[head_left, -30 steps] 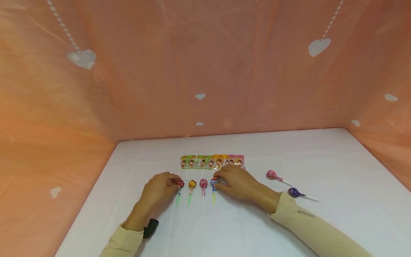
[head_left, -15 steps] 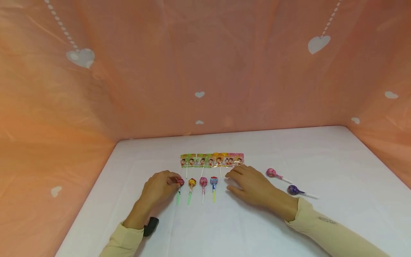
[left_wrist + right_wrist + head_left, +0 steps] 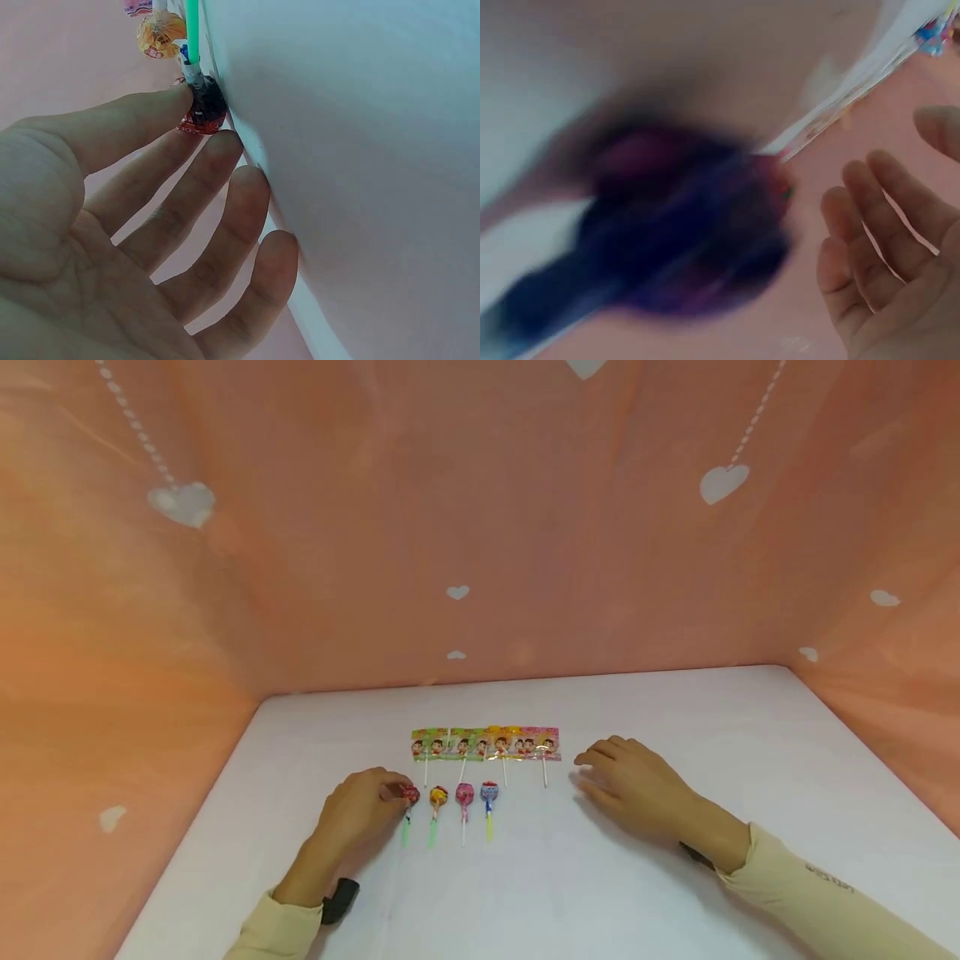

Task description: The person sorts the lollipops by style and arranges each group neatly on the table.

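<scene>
My left hand (image 3: 363, 810) pinches the head of a dark red lollipop (image 3: 409, 794) with a green stick, at the left end of a row. Beside it lie a yellow lollipop (image 3: 438, 795), a pink lollipop (image 3: 464, 793) and a blue lollipop (image 3: 489, 791), sticks toward me. In the left wrist view the thumb and index finger are on the red wrapper (image 3: 210, 109). My right hand (image 3: 633, 785) holds nothing, its fingers loosely bent, right of the row. A purple-wrapped lollipop (image 3: 682, 217) looms blurred in the right wrist view; in the head view the right arm hides it.
Behind the row lie several flat lollipops in green packets (image 3: 430, 744), a yellow packet (image 3: 504, 742) and a pink packet (image 3: 542, 744), edges touching or overlapping. They rest on a white table (image 3: 480, 902). An orange-pink curtain (image 3: 525, 527) with white hearts encloses the back and sides.
My right hand has let go of the blue lollipop and moved right, now covering the spot of the loose pink and purple lollipops. The left hand stays on the red one.
</scene>
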Tool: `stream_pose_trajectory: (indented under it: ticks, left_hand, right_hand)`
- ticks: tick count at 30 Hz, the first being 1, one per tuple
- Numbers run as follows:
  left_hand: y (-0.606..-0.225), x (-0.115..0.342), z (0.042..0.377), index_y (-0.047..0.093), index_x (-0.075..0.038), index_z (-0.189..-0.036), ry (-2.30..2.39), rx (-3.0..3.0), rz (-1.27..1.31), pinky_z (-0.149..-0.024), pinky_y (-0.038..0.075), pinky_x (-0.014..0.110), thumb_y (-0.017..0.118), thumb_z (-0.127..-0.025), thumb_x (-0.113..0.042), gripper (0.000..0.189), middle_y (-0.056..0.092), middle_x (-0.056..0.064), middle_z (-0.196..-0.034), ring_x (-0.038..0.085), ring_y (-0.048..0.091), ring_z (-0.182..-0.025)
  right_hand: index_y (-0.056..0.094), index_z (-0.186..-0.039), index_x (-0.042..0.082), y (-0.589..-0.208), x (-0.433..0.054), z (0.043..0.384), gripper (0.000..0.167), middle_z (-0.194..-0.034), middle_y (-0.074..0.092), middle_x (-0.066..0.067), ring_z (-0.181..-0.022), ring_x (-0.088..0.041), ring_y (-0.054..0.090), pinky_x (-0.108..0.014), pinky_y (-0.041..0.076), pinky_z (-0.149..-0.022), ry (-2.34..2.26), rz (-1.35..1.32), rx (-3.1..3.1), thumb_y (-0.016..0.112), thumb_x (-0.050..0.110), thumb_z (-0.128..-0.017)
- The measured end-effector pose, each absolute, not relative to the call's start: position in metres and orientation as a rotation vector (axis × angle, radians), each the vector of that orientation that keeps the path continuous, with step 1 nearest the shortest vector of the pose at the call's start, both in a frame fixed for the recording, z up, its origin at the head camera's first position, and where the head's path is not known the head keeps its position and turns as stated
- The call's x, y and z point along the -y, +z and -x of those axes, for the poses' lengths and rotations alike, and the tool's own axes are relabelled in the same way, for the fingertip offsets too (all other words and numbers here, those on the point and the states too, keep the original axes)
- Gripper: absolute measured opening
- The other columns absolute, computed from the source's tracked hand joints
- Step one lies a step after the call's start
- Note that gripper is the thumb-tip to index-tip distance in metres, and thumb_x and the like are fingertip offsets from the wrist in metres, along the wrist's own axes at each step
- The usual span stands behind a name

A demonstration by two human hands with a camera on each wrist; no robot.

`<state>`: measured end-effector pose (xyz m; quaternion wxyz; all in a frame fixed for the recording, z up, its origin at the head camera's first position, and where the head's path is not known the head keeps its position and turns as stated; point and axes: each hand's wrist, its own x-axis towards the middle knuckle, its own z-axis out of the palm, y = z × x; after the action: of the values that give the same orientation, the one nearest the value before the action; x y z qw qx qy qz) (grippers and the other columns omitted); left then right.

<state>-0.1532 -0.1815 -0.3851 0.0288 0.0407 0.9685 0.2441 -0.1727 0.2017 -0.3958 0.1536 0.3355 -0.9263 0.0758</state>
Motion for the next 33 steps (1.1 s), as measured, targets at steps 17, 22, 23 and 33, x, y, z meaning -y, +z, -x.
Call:
stream_pose_trajectory:
  ticks: [17, 22, 23, 33]
  left_hand:
    - [-0.388, 0.179, 0.157, 0.078, -0.019, -0.101, 0.738, -3.017, -0.147, -0.066, 0.049, 0.034, 0.075, -0.084, -0.017, 0.018, 0.074, -0.001, -0.095, 0.019, 0.067, -0.088]
    - [-0.387, 0.181, 0.153, 0.078, -0.02, -0.1, 0.72, -3.016, -0.135, -0.067, 0.05, 0.036, 0.074, -0.084, -0.017, 0.017, 0.075, -0.001, -0.095, 0.02, 0.068, -0.09]
    - [-0.386, 0.182, 0.153, 0.078, -0.02, -0.1, 0.72, -3.017, -0.135, -0.067, 0.05, 0.036, 0.074, -0.083, -0.017, 0.017, 0.075, -0.002, -0.095, 0.02, 0.068, -0.091]
    - [-0.388, 0.182, 0.153, 0.077, -0.021, -0.101, 0.733, -2.999, -0.123, -0.067, 0.048, 0.035, 0.073, -0.084, -0.017, 0.017, 0.074, -0.002, -0.09, 0.017, 0.066, -0.087]
  right_hand:
    - [0.072, -0.11, 0.015, -0.402, -0.257, 0.189, 0.03, -0.104, 0.068, 0.003, -0.098, -0.02, 0.065, -0.043, 0.053, -0.088, 0.28, -0.931, 2.725, 0.064, 0.01, -0.081]
    - [0.072, -0.111, 0.014, -0.406, -0.254, 0.196, 0.025, -0.102, 0.067, 0.002, -0.093, -0.016, 0.064, -0.04, 0.055, -0.082, 0.335, -0.935, 2.74, 0.068, 0.013, -0.086]
    - [0.072, -0.111, 0.014, -0.406, -0.252, 0.198, 0.023, -0.1, 0.067, 0.003, -0.091, -0.014, 0.064, -0.038, 0.055, -0.081, 0.351, -0.921, 2.753, 0.068, 0.016, -0.088]
    - [0.071, -0.111, 0.018, -0.407, -0.245, 0.198, 0.023, -0.093, 0.063, 0.011, -0.085, -0.004, 0.058, -0.031, 0.052, -0.077, 0.486, -0.811, 2.834, 0.068, 0.032, -0.093]
